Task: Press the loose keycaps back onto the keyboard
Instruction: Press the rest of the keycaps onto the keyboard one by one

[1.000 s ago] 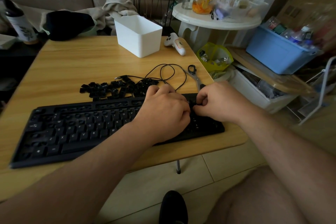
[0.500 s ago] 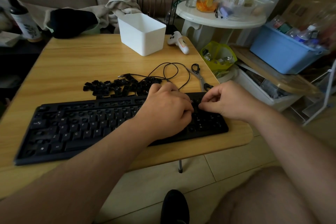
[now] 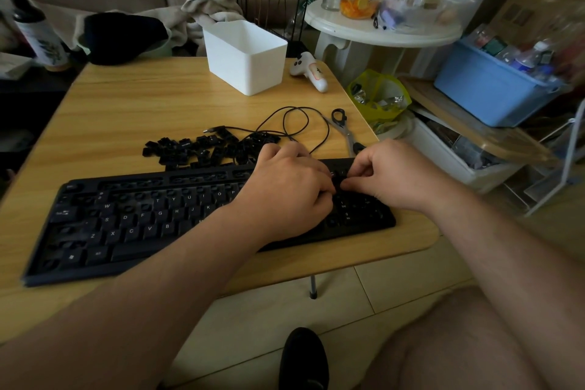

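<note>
I see both hands meeting at the keyboard's (image 3: 133, 225) right end — left hand (image 3: 285, 196) and right hand (image 3: 392, 174), fingers curled, pinching one keycap (image 3: 338, 182) over its socket. Many sockets gape; a pile (image 3: 202, 152) waits on the surface behind — I'd judge much remains.
</note>
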The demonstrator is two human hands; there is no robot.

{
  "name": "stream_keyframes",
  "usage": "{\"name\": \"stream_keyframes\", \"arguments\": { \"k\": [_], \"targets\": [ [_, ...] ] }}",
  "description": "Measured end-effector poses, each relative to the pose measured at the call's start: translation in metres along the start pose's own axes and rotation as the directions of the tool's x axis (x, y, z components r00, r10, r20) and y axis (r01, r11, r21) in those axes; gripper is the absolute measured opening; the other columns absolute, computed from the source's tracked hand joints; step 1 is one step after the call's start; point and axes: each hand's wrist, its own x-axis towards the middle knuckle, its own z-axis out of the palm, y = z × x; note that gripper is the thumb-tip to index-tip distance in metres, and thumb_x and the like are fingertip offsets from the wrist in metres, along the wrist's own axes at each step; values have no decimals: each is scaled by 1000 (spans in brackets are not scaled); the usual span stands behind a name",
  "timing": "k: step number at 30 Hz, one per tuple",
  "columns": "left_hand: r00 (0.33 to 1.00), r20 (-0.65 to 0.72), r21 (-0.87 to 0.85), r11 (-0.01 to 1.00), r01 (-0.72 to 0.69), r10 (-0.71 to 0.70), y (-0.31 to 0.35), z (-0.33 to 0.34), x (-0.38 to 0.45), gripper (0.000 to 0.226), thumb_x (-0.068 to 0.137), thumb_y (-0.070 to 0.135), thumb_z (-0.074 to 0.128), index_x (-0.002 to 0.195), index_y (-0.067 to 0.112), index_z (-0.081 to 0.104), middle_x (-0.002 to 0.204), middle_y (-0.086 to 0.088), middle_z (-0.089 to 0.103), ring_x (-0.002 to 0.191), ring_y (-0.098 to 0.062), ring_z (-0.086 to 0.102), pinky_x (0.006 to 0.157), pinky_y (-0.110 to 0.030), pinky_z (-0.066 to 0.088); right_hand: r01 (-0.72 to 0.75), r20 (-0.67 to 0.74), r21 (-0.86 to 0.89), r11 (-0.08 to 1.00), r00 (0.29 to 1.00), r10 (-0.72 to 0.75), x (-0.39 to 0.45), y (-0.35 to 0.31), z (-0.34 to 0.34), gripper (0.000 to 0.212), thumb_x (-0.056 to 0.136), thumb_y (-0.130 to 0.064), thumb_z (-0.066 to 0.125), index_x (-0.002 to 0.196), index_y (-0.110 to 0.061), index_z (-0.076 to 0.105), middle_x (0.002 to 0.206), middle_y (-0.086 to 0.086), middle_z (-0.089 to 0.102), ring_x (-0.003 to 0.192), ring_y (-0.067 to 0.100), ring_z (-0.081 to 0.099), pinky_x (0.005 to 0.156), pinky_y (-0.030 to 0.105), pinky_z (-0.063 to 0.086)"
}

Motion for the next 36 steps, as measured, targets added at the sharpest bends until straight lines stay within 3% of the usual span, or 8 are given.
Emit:
{"name": "stream_keyframes", "arguments": {
  "k": [7, 11, 16, 19, 25, 31, 36],
  "targets": [
    [999, 50, 21, 1000, 5, -6, -1, -2, 1, 40, 94, 46, 40, 109, 45, 78, 126, 26, 68, 124, -14, 46, 94, -39, 26, 32, -70, -44, 999, 997, -35, 2, 4, 7, 13, 81, -40, 85, 77, -35, 75, 81, -16, 66, 79, 0, 59, 66, 27, 50],
    [998, 56, 45, 999, -2, 0, 0, -3, 1, 42, 94, 46, 39, 108, 45, 78, 124, 26, 68, 123, -16, 46, 94, -41, 29, 48, -104, -80, 996, 993, -56, 5, 4, 11, 18, 78, -40, 87, 70, -35, 72, 86, -14, 55, 80, 1, 50, 64, 28, 41],
    [999, 47, 65, 998, -10, 7, 0, -4, 0, 42, 94, 45, 39, 107, 45, 79, 122, 25, 69, 123, -17, 48, 94, -43, 31, -53, -49, 111, 992, 997, 58, 3, 3, 11, 18, 75, -32, 92, 69, -29, 75, 75, -13, 68, 74, 2, 62, 62, 25, 46],
    [999, 37, 81, 997, -20, 17, 1, -2, -1, 41, 94, 45, 40, 107, 45, 79, 122, 24, 70, 122, -18, 49, 94, -43, 32, -64, -36, 131, 989, 997, 70, 2, 1, 9, 15, 78, -33, 90, 73, -28, 77, 75, -13, 70, 73, 3, 64, 63, 25, 50],
    [998, 59, 91, 996, -12, 6, 1, -4, 1, 44, 94, 47, 36, 110, 46, 77, 125, 25, 68, 125, -18, 47, 96, -44, 31, -41, -39, 20, 999, 998, 42, -1, -3, 3, 12, 83, -41, 85, 81, -30, 79, 77, -14, 71, 73, 0, 65, 64, 26, 54],
    [999, 51, 124, 992, -15, 9, 0, -3, 1, 44, 94, 46, 36, 107, 46, 78, 123, 25, 69, 124, -19, 48, 96, -44, 32, 48, -48, -238, 970, 997, -61, 1, -13, 2, 20, 83, -47, 77, 91, -29, 79, 78, -11, 69, 76, 8, 64, 68, 34, 60],
    [996, 91, 118, 993, -9, -2, 2, -6, 1, 47, 95, 48, 33, 114, 47, 75, 130, 25, 66, 129, -18, 44, 99, -45, 31, -53, -55, 27, 998, 997, 54, 3, -2, -1, 12, 79, -38, 84, 83, -30, 77, 74, -11, 71, 72, 2, 66, 62, 22, 51]
  ]
}}
